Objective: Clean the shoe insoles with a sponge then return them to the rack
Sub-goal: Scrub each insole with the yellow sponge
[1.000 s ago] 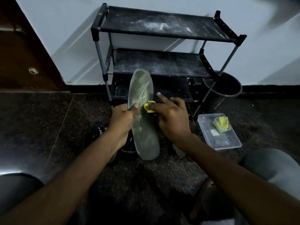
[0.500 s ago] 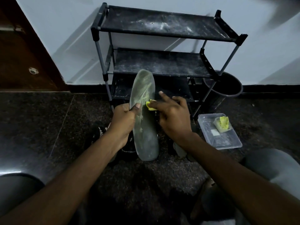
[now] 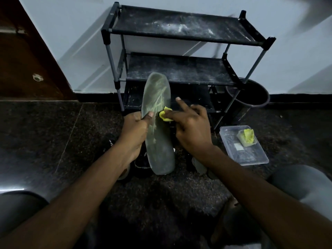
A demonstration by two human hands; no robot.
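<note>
A: Centre of the frame: the insole (image 3: 159,144) stands nearly on end in front of the rack (image 3: 179,71), toe up, heel down. The left hand (image 3: 134,130) is clamped on its left edge about mid-length, thumb across the face, fingers behind.
B: And the right hand (image 3: 190,130) pinches the sponge (image 3: 165,114) onto the face near the right edge, index finger sticking out straight.
A: How does it handle, you reckon?
B: Light and thin, I'd say, and bendy (it looks like soft foam). Held mid-length, both ends look supported. Take it by the heel and the toe would likely flop.
A: Slippery?
B: Those pale streaks on the upper half could be suds, so maybe. Fingers behind give the scrubbing something to press against. There's a spare sponge (image 3: 247,137) in the clear tub (image 3: 242,159), right of centre.
</note>
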